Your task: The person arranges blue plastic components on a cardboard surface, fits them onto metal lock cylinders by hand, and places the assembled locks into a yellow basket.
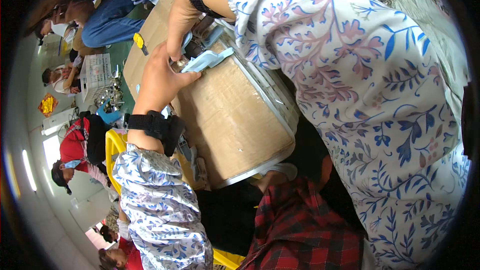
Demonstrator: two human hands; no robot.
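Over the flat cardboard-topped table (235, 120), both hands (160, 77) pinch a pale-blue plastic piece (207, 60)

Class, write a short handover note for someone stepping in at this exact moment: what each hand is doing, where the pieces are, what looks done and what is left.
Left hand: closed around a small clear piece, which it presses against the light blue plastic part on the cardboard sheet.
Right hand: reaches down from above, fingers on the same blue part at its upper end.
Things: the cardboard covers a work surface. A yellow tool lies on it further off.
Done: both pieces are brought together in the hands.
Left: whether they are fully joined cannot be told; check the fit before letting go.
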